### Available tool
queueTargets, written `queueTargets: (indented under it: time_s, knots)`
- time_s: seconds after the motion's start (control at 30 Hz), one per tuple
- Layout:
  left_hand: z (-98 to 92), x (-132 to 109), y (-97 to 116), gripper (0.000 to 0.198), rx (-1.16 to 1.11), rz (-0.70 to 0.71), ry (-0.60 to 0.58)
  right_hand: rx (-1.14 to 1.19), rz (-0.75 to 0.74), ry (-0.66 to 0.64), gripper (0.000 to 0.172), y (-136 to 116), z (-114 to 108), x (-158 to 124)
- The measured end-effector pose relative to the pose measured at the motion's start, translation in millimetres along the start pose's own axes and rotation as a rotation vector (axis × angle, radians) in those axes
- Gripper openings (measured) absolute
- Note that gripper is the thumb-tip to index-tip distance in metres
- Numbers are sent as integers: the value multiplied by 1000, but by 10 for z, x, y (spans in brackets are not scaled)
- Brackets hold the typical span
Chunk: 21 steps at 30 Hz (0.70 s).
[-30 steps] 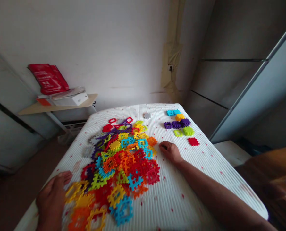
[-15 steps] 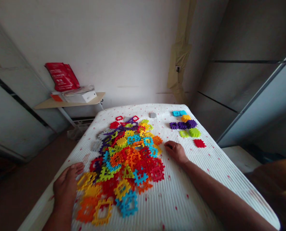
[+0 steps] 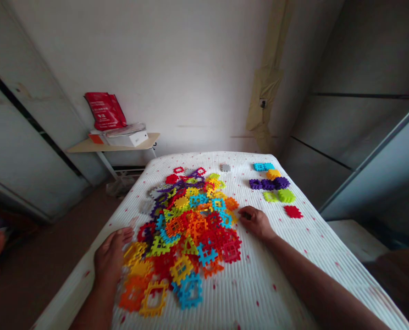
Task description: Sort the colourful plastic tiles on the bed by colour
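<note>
A heap of colourful plastic interlocking tiles is spread over a white ribbed cover. Most are open-framed squares and triangles with notched edges. My left hand rests at the heap's left edge, its fingers stretched out beside a yellow tile; I see nothing held in it. On the right side, my right hand lies on the cover with loosely bent fingers and a gap by the thumb. Its fingertips are close to an orange tile and a yellow one, and no tile shows in its grasp.
Sorted tiles stand at the right: blue, yellow, purple, green and red. A grey tile lies alone near the far edge. Behind, a small table bears a red bag and boxes.
The whole view has shifted, so everything appears farther right and slightly lower. Both hands keep about the same places beside the heap, and the tiles look unmoved.
</note>
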<state>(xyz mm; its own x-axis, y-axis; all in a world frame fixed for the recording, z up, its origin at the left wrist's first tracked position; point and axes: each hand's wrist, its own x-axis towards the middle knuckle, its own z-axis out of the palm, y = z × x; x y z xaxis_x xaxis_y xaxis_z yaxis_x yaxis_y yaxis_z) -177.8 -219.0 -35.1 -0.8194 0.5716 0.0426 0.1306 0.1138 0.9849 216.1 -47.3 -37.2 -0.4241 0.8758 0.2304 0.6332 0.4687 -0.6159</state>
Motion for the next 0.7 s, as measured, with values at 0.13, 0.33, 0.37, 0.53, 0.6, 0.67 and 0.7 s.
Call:
queueTargets:
  time_s: [0.13,0.33,0.37,0.53,0.6,0.67,0.7]
  knots:
    - [15,-14,6,29,17,-4,-24,14,-70,-38,25,-55,-8,-7]
    - [49,-26,-12,33,-29,13,-64,32,-97,-53,22,-45,2,-5]
    - [59,-28,-6,34,-34,5,-81,30,-100,-53,21,-38,7,-2]
    - [98,-35,140,33,279,91,-91,5,-118,-50,19,-40,9,4]
    - [141,-25,258,30,522,278,-74,-11,-126,-50,19,-52,0,5]
    - [245,-11,408,30,661,488,-89,-25,-121,-52,20,-66,-9,6]
    - [326,-4,490,31,691,585,-116,-29,-119,-52,20,-74,-13,5]
